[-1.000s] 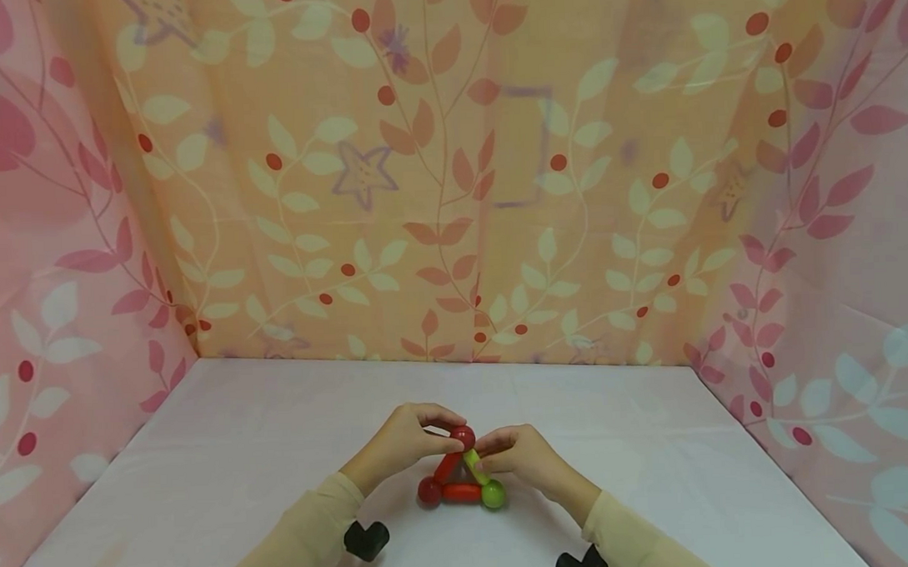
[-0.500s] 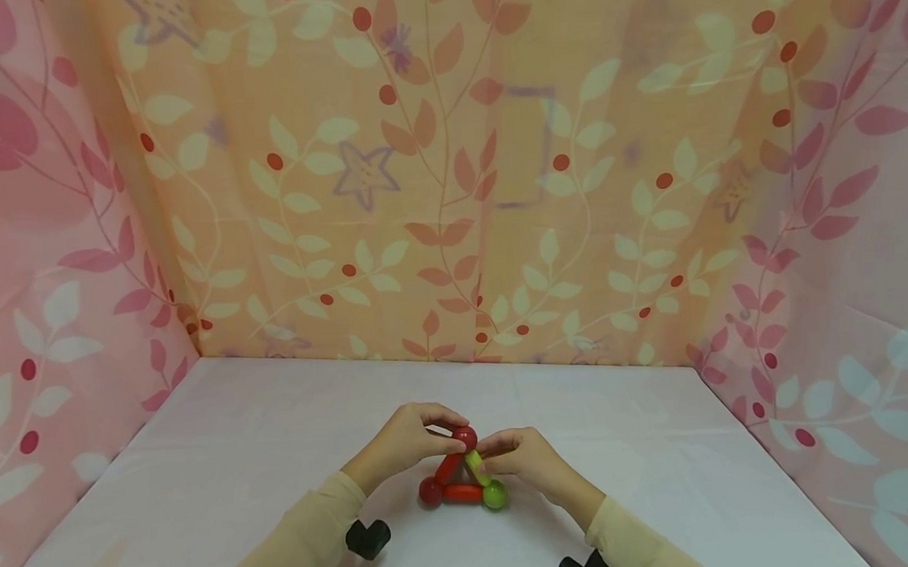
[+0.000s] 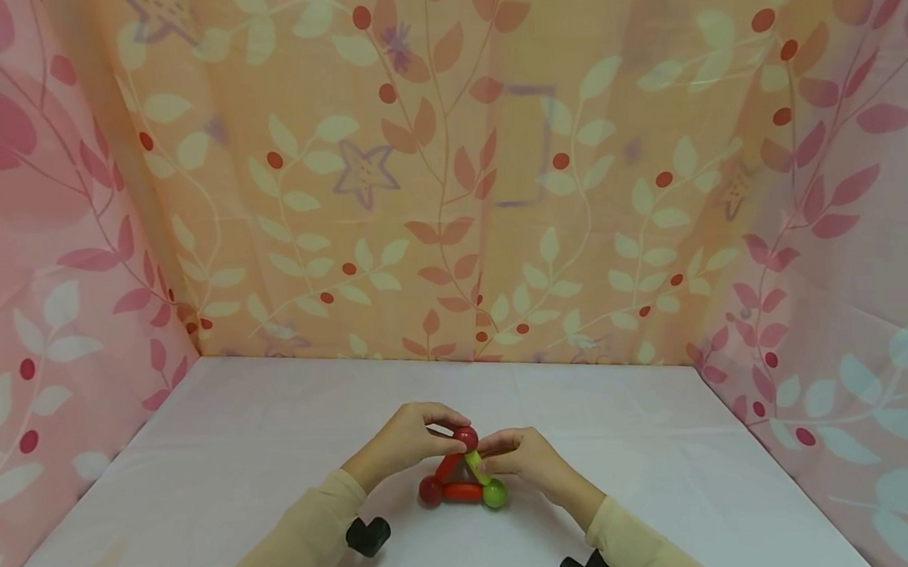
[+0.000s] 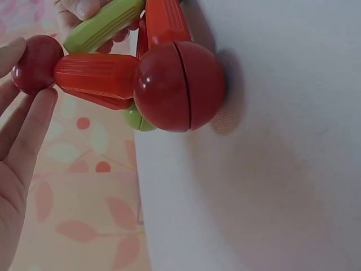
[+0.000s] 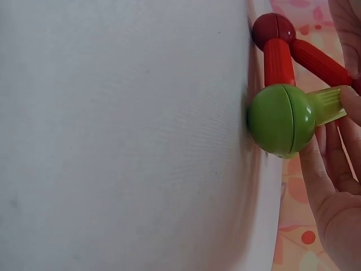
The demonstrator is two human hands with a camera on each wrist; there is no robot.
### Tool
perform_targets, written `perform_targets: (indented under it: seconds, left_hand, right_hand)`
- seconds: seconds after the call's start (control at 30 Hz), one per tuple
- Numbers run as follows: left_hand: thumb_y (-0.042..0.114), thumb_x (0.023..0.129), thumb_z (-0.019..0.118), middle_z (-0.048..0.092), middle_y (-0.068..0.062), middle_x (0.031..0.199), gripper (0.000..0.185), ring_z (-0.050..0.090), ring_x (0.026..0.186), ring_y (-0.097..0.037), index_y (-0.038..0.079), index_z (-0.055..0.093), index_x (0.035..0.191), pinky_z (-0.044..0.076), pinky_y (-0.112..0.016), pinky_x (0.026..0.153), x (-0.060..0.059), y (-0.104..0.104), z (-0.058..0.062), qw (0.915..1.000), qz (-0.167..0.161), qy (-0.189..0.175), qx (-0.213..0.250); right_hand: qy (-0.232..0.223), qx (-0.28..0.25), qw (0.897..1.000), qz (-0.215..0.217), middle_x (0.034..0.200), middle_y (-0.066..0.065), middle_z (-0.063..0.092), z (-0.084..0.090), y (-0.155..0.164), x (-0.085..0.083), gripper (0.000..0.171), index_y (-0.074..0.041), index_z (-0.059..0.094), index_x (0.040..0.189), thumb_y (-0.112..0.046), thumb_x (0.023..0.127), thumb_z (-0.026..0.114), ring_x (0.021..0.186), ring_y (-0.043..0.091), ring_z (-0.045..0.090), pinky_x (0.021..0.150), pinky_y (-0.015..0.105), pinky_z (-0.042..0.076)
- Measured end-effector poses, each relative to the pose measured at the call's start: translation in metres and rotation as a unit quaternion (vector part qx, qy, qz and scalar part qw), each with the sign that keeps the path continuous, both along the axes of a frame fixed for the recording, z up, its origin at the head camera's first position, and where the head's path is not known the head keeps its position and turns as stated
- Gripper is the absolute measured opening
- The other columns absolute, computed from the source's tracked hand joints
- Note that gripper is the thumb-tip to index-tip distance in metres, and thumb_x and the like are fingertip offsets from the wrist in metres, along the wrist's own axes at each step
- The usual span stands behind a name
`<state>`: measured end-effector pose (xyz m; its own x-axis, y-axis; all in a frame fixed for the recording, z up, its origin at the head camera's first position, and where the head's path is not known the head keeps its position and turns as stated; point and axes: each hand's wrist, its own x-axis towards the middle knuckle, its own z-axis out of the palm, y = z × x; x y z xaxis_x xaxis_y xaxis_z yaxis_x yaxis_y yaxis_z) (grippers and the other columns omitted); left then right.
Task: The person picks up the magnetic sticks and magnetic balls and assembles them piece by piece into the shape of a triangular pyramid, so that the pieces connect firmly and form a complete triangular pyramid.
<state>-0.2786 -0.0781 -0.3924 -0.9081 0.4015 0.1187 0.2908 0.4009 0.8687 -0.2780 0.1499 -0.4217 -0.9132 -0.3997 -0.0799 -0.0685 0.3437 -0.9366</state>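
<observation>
Now left hand (image 3: 403, 442) fingers pinch the top red ball (image 3: 465, 437); right hand (image 3: 523, 458) fingers pinch the green rod (image 3: 475, 466) just below.

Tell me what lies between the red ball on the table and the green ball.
A red stick joins the red ball and green ball, seen in the head view.
</observation>
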Motion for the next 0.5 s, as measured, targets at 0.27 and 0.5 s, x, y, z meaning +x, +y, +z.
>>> perform_targets:
  seconds: [0.27, 0.5]
  left_hand:
    - [0.028, 0.084, 0.08, 0.074, -0.002, 0.11, 0.032, 0.07, 0.102, -0.021, 0.018, 0.075, 0.114, 0.059, -0.034, 0.087, 0.0, -0.008, -0.003, 0.9998, 0.013, -0.013, 0.013]
    - [0.029, 0.084, 0.08, 0.074, -0.005, 0.11, 0.029, 0.069, 0.103, -0.024, 0.018, 0.076, 0.111, 0.059, -0.034, 0.086, -0.002, -0.016, -0.004, 0.9994, 0.026, -0.012, 0.021]
  right_hand:
    - [0.009, -0.007, 1.0, -0.014, 0.109, 0.012, 0.075, 0.0, 0.01, 0.003, 0.034, 0.0, 0.072, 0.114, -0.018, 0.085, 0.078, 0.097, 0.01, 0.068, 0.089, 0.029, 0.057]
    - [0.003, 0.005, 0.999, -0.048, 0.11, 0.013, 0.075, 0.001, 0.017, 0.002, 0.034, 0.001, 0.072, 0.113, -0.017, 0.084, 0.077, 0.094, 0.007, 0.067, 0.084, 0.024, 0.056]
